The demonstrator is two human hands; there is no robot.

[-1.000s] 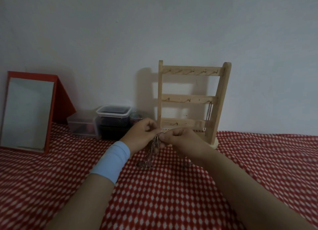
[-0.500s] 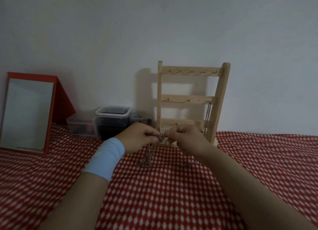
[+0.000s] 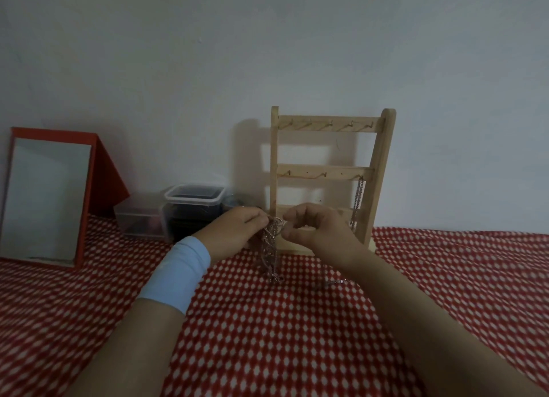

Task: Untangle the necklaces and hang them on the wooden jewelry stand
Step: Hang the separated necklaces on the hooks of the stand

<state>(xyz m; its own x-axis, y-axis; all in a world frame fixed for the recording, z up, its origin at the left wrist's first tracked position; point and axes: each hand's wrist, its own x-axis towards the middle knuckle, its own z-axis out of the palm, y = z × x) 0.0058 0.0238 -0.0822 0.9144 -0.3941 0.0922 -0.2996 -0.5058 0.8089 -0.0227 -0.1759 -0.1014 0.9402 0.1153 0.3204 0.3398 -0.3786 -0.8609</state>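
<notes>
**A:** Where are the necklaces?

**B:** I see the left hand (image 3: 237,233) and right hand (image 3: 318,233) each pinching the top of the tangled necklaces (image 3: 269,248) with curled fingertips. The clump hangs down to the red checked cloth (image 3: 297,337), just in front of the wooden jewelry stand (image 3: 375,171).

**A:** And the room around them?

**B:** Cloth stretches wide toward me and to the right. A mirror (image 3: 47,197) and plastic boxes (image 3: 193,196) line the back left edge. One chain (image 3: 358,200) hangs at the right end of the stand's middle bar.

stand (image 3: 329,171): pale matt wood | necklaces (image 3: 269,242): metal chain | tablecloth (image 3: 297,337): matt cloth
</notes>
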